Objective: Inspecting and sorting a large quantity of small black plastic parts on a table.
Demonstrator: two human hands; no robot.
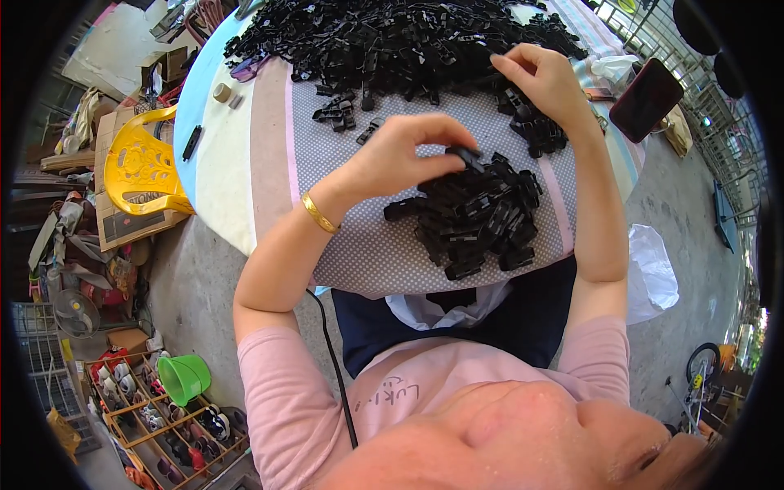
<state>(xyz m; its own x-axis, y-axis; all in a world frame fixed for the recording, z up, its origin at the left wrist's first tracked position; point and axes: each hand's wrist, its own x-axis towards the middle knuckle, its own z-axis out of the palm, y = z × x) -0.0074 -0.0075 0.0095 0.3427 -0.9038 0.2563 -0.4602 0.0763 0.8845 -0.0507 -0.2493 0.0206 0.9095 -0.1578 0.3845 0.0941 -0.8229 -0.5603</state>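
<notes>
My left hand (408,155) pinches a small black plastic piece (466,158) between thumb and fingertips, just over the near pile of black plastic pieces (482,216). A gold bangle circles that wrist. My right hand (543,82) is at the right front edge of the large black heap (408,41), thumb and forefinger closed together. Whatever lies between those fingertips blends into the dark heap. Below my right hand sits a smaller cluster of black pieces (541,135). A few more loose pieces (336,112) lie beyond my left hand.
A striped and dotted cloth (269,155) covers the round table. On it are a dark phone (647,100) at right, a tape roll (221,92) and a black stick-like item (192,142) at left. A yellow chair (147,167) stands left. A white bag (445,309) rests at my lap.
</notes>
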